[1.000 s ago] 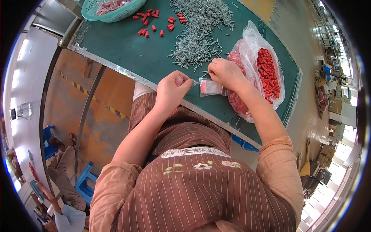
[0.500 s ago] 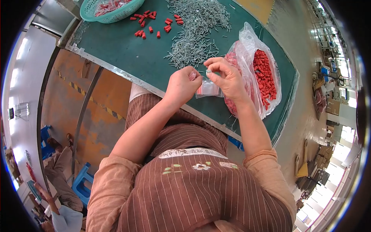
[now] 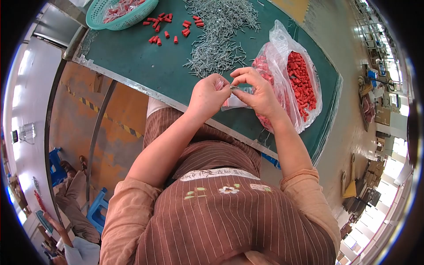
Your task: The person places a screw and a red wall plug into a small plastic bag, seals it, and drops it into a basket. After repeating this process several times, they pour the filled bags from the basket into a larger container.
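Over the table edge, my left hand (image 3: 206, 96) is closed around a small clear plastic bag (image 3: 219, 84) with a pinkish look, mostly hidden by the fingers. My right hand (image 3: 260, 92) pinches small silvery screws (image 3: 233, 87), and its fingertips meet the left thumb at the bag. Under the hands lie clear zip bags (image 3: 236, 101) with a red line along them. Beyond is a large heap of silvery screws (image 3: 221, 39). Right of my right hand, an open clear plastic sack (image 3: 282, 48) is full of red plastic wall plugs (image 3: 302, 84).
Loose red plugs (image 3: 167, 34) are scattered on the green table (image 3: 128, 57) to the left of the heap. A mint plastic basket (image 3: 128, 22) with filled bags stands at the far left corner. Another person (image 3: 73, 207) sits at lower left, near a blue stool (image 3: 98, 210).
My right hand has moved left and slightly down, bringing the screws from beside the left hand to its thumb and the bag. The left hand stays closed nearly in place.
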`<state>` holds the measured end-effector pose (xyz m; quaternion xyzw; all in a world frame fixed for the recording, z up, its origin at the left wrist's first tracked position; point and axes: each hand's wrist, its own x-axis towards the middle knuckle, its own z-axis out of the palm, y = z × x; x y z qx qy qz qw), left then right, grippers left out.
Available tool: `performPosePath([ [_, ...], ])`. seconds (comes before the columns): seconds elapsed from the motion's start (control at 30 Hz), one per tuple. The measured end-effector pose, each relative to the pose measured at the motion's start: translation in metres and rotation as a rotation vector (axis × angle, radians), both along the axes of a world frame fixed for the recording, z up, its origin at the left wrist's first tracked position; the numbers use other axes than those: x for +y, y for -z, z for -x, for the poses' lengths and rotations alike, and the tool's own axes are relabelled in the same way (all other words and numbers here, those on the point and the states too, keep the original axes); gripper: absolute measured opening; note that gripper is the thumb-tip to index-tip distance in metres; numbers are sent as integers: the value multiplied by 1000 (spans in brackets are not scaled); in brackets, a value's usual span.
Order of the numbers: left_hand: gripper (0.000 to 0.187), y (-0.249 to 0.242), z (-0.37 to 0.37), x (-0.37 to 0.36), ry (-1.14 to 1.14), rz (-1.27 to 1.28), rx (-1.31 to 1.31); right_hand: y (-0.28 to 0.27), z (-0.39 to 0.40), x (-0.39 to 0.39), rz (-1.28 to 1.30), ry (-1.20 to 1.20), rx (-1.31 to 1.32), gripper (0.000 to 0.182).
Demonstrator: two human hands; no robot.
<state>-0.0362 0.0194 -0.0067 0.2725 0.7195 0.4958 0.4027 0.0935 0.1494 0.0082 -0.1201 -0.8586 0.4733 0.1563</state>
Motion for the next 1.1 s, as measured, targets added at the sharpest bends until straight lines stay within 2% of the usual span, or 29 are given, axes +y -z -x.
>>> performPosePath([
  [0.27, 19, -1, 0, 3, -21, -38, 84, -11, -10, -2, 116, 99, -17, 18],
  [0.33, 18, -3, 0, 5, -25, -3, -17, -10, -11, -3, 112, 103, -19, 19],
  [0.37, 18, -3, -1, 5, -27, 15, -67, -7, -12, -3, 84, 97, -10, 19],
  [0.53, 17, -3, -2, 6, -4, 19, 2, -6, -12, -6, -33, 120, 30, 20],
  [0.67, 16, -4, -2, 6, 5, 24, -14, -11, -10, -14, -428, 104, 62, 18],
  [0.73, 16, -4, -3, 6, -9, 29, -131, -9, -11, -14, -609, 109, 82, 18],
  [0.77, 16, -4, -3, 5, -16, 33, -189, -8, -11, -14, -635, 107, 93, 18],
  [0.97, 15, -10, -4, 6, 40, 64, -116, -12, -15, -18, -677, 51, 122, 22],
  [1.1, 15, -5, -9, 6, 28, -31, 111, -16, -17, -19, -624, 13, 103, 27],
])
